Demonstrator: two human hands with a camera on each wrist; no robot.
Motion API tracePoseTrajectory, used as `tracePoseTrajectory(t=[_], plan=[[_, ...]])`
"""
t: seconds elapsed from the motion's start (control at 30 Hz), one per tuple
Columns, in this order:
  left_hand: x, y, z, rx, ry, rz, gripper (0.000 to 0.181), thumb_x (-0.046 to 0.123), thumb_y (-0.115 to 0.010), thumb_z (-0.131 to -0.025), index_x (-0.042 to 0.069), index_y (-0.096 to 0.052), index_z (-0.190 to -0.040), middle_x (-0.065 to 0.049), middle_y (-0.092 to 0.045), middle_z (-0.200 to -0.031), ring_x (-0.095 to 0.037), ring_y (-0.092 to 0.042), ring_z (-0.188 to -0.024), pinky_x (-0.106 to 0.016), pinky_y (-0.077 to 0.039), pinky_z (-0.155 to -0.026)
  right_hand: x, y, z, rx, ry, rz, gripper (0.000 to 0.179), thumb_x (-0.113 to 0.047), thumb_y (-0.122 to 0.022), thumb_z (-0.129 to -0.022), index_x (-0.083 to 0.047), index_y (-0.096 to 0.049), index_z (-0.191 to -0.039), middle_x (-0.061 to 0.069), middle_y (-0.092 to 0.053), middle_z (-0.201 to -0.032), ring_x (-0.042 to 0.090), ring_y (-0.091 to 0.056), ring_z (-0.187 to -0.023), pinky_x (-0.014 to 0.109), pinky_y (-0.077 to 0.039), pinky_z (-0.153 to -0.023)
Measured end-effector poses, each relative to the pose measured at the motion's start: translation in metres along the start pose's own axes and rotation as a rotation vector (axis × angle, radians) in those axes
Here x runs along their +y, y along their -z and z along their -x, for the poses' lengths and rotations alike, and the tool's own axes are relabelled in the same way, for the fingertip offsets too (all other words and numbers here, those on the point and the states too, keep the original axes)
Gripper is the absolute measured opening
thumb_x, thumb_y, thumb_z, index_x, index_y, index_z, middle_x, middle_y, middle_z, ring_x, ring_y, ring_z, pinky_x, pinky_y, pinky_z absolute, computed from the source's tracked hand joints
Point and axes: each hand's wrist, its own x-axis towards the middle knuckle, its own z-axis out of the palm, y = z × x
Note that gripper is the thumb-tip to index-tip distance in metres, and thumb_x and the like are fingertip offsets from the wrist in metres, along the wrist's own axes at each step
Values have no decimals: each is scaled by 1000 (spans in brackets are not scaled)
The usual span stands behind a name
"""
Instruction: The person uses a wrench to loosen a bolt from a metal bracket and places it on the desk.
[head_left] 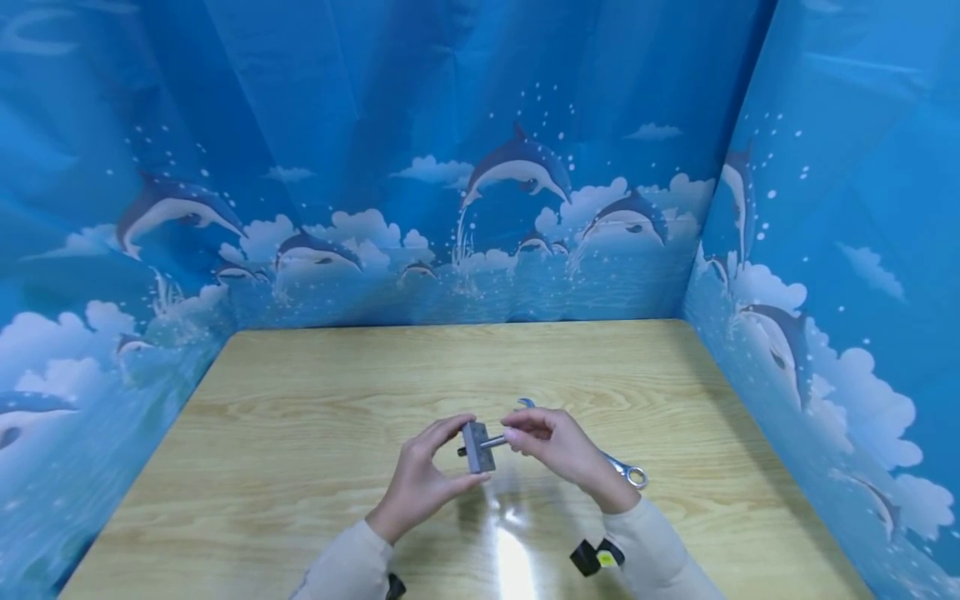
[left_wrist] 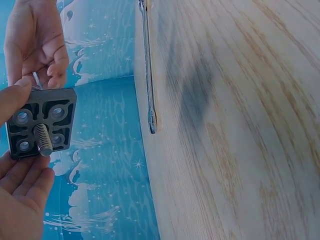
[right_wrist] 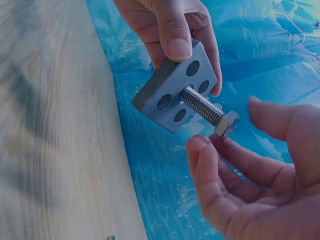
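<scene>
My left hand (head_left: 426, 471) holds a grey square plate (head_left: 476, 447) by its edges, between thumb and fingers. A steel hex bolt (right_wrist: 204, 107) runs through the plate's centre hole. In the left wrist view its threaded end (left_wrist: 43, 140) sticks out of the ribbed side, among the corner holes. My right hand (right_wrist: 260, 185) is at the bolt's hex head (right_wrist: 227, 124). Its loosely bent fingertips lie just under the head, and its thumb stands apart from it. Whether those fingertips touch the head is hard to tell.
A combination wrench (head_left: 636, 476) lies on the wooden table (head_left: 300, 400), partly hidden behind my right hand and forearm. A blue dolphin-print curtain (head_left: 375, 167) stands behind the table and along its sides.
</scene>
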Motion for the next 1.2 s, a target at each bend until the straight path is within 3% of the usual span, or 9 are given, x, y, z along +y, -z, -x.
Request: tracePoseTrajectory(t=[0.2, 0.37, 0.6, 0.87, 1.0, 1.2], plan=[[0, 0, 0, 2, 11, 1, 77, 18, -90, -61, 17, -56, -131, -7, -61, -128, -18, -59, -117, -33, -50, -100, 3, -1, -2, 4, -42, -29, 40, -33, -52, -99, 4, -67, -100, 10, -69, -85, 18, -63, -73, 30, -58, -67], [0, 0, 0, -5, 12, -8, 77, 19, -90, -61, 18, -56, -131, -1, -60, -129, -16, -58, -117, -32, -50, -100, 2, -1, -1, 3, -45, -61, 34, -27, -58, -96, 5, -67, -103, 8, -68, -79, 16, -62, -69, 30, -60, -64], [-1, 1, -1, -8, -12, -14, 77, 17, -90, -61, 15, -56, -130, -6, -62, -127, -17, -59, -116, -34, -50, -100, 0, -2, 0, 1, -40, -54, 29, -17, -67, -90, 3, -65, -110, 8, -66, -89, 19, -63, -78, 32, -60, -71], [-1, 1, 0, -14, -8, -8, 78, 15, -91, -60, 14, -56, -130, -7, -62, -127, -18, -59, -116, -35, -50, -100, 2, -2, 0, 5, 64, 40, 24, -4, -69, -85, -3, -67, -109, 9, -65, -99, 19, -61, -88, 24, -57, -79], [-1, 2, 0, -19, 11, -5, 78, 16, -90, -61, 15, -56, -130, -4, -62, -127, -17, -58, -117, -34, -50, -100, 4, -2, 0, 3, 98, 62, 26, -7, -70, -85, -3, -66, -111, 10, -66, -98, 18, -61, -87, 26, -57, -79], [-1, 2, 0, -10, -3, -8, 77, 15, -91, -61, 14, -56, -130, -4, -62, -127, -18, -59, -116, -34, -50, -100, 2, -2, -2, -6, -4, 6, 37, -28, -63, -93, -1, -61, -119, 11, -69, -96, 22, -66, -85, 35, -60, -79]])
